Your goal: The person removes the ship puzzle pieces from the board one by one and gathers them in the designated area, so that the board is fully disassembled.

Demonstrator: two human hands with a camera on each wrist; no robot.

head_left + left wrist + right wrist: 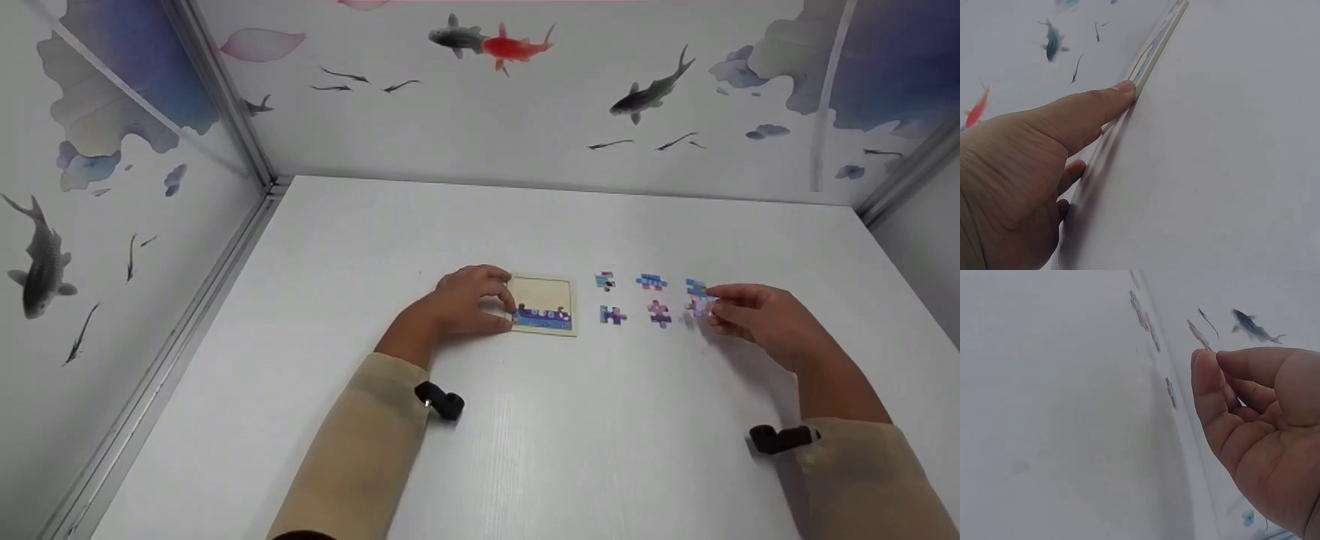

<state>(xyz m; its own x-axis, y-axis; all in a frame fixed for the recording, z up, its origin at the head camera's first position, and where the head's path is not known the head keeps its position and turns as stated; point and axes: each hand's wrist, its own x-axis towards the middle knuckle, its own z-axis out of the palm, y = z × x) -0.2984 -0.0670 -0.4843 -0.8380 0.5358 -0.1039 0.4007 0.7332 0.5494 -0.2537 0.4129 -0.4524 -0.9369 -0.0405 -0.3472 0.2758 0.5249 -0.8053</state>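
Observation:
My left hand [472, 304] holds the left side of a small square jigsaw tray [546, 289], thumb near its lower corner and fingers at its upper one. A strip of blue and purple pieces [541, 318] fills the tray's lower part; bare wood shows above. In the left wrist view the thumb [1120, 93] presses on the tray's edge [1157, 53]. Between thumb and fingertips, my right hand [765, 319] pinches a pinkish jigsaw piece [696, 306], which appears edge-on above the table in the right wrist view. A blue piece [696, 286] lies just behind it.
Right of the tray, loose pieces lie in two rows: a multicoloured one [604, 281], a blue one [651, 281], a purple one [613, 315] and a pink one [659, 313]. Fish-patterned panels [480, 112] wall the white table [555, 435] at the back and sides.

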